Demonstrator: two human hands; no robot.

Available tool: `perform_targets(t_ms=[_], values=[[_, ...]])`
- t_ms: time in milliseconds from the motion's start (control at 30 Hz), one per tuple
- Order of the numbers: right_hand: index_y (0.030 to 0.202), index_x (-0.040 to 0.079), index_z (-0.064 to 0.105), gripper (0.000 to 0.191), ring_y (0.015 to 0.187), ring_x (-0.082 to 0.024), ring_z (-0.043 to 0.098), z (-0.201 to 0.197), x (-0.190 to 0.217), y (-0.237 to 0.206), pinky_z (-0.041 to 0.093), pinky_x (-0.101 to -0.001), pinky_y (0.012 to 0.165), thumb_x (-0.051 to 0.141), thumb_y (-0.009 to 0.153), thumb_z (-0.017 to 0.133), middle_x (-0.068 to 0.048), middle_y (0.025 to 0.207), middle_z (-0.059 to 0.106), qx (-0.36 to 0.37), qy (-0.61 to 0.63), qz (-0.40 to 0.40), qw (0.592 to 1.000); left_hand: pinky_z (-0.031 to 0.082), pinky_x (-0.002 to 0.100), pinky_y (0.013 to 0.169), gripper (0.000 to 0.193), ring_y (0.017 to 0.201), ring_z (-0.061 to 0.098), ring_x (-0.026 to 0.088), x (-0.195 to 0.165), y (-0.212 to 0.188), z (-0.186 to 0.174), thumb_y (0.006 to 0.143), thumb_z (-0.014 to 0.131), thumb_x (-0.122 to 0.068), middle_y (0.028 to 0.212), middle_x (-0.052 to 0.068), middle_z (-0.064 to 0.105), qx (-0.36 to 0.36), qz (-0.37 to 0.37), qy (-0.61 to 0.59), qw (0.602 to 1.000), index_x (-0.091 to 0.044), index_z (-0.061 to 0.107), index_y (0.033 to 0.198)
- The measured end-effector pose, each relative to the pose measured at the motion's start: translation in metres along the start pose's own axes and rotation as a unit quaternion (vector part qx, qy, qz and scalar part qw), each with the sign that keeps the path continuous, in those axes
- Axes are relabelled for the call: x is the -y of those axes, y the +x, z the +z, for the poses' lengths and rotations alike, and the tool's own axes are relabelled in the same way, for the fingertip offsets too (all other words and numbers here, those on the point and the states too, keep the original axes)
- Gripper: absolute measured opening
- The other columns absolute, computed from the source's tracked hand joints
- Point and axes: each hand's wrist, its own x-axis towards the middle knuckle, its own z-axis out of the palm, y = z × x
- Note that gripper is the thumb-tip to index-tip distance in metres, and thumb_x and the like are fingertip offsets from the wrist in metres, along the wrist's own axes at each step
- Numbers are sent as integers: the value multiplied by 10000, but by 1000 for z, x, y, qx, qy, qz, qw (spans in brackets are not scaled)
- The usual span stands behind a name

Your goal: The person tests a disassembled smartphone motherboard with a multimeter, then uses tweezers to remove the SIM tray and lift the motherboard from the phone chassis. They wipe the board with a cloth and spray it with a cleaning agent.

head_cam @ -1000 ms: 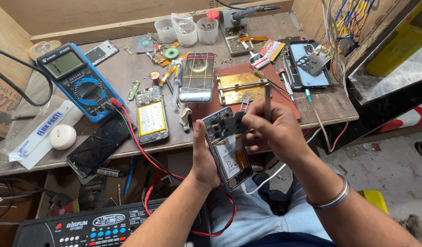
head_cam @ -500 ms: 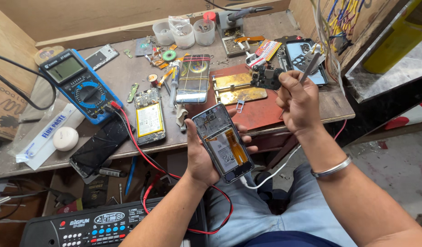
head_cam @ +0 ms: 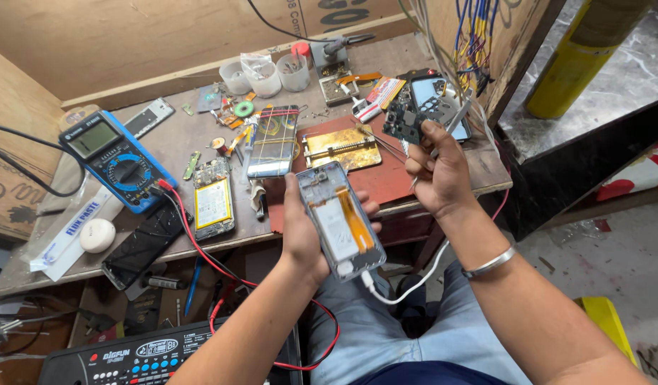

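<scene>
Bottom left of frame, nearest: a black keyboard-type device [head_cam: 129, 360] w/ coloured buttons, red lead [head_cam: 222, 285] looping past it. Centre frame, the left hand [head_cam: 307, 239] is wrapped round an opened phone [head_cam: 341, 217], back off, thumb on its left edge, fingertips curling round the right edge; phone is tilted, held over the lap just in front of the bench edge. A white cable [head_cam: 407, 285] hangs from its lower end. Right of centre, the right hand [head_cam: 439, 171] is closed, pinching a small dark circuit board [head_cam: 407, 117] at the fingertips along w/ a thin metal tool [head_cam: 453, 121] (tweezers prob., can't tell for sure); bangle [head_cam: 489, 262] on that wrist. Board is up above the bench's right end, well apart from the phone.

Further back on the bench [head_cam: 186, 139]: a second opened phone w/ yellow battery [head_cam: 213, 199], a dark phone [head_cam: 138, 246] at the lower left edge, blue multimeter [head_cam: 118, 160] left, brass holder plate [head_cam: 342, 147] on a red mat [head_cam: 386, 175], and plastic cups [head_cam: 265, 71] at the top centre.
</scene>
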Motion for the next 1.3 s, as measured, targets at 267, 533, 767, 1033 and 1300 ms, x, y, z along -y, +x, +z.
perform_targets(t_ms=[267, 533, 767, 1033, 1300], values=[[910, 167, 605, 161, 560, -46, 360, -8, 34, -29, 258, -220, 509, 193, 910, 764, 77, 767, 474, -20, 9, -22, 999, 557, 567, 967, 520, 1052, 674, 355, -18, 67, 14, 1010, 507, -418, 1184, 199, 639, 105, -16, 7, 994, -2, 549, 1320], [990, 123, 620, 139, 580, -45, 367, -6, 45, -50, 282, -222, 527, 168, 931, 738, 63, 803, 463, -40, -1, -22, 999, 528, 512, 1029, 460, 1153, 665, 333, -23, 123, 38, 906, 556, -211, 1221, 198, 657, 80, -25, 49, 995, 34, 539, 1295], [989, 109, 614, 96, 551, -49, 365, -9, 34, -53, 298, -220, 498, 140, 946, 693, 56, 718, 430, -61, -36, -3, 997, 502, 501, 972, 522, 1214, 540, 290, -20, 118, 50, 855, 580, -178, 1357, 146, 507, 63, 50, 101, 992, -69, 468, 1353], [939, 100, 571, 138, 519, -27, 320, 0, 23, -59, 273, -207, 463, 129, 987, 696, 97, 630, 370, -30, -98, 14, 995, 401, 478, 1066, 791, 1264, 508, 221, -14, 101, 49, 807, 520, -45, 1413, 84, 507, 70, 98, 136, 983, -155, 309, 1561], [968, 58, 623, 142, 496, -35, 354, 19, 16, -66, 302, -216, 459, 148, 942, 730, 69, 616, 448, -32, -190, 13, 981, 358, 558, 1077, 711, 1307, 493, 277, -22, 90, 28, 865, 443, -31, 1294, 165, 506, 86, 90, 99, 987, -134, 395, 1566]])
